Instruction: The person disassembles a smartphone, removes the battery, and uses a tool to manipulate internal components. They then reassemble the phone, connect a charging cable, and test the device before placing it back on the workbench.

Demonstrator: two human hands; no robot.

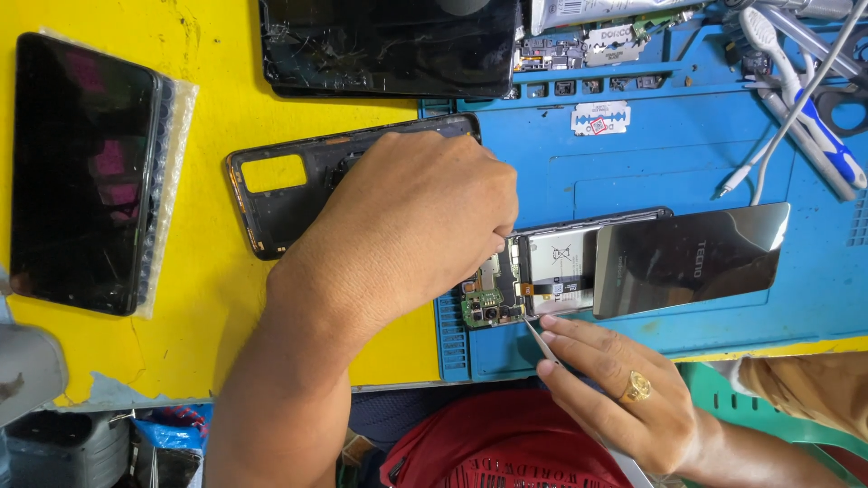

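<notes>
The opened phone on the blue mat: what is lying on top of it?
A dark screen panel covers the opened phone at its right part; the left hand hides its left end.

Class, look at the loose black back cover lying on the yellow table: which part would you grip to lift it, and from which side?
Probably the back cover is best pinched at its far-left short edge, coming from the left over bare yellow table. It lies flat, so only its thin rim offers hold. The left hand covers its right end.
</notes>
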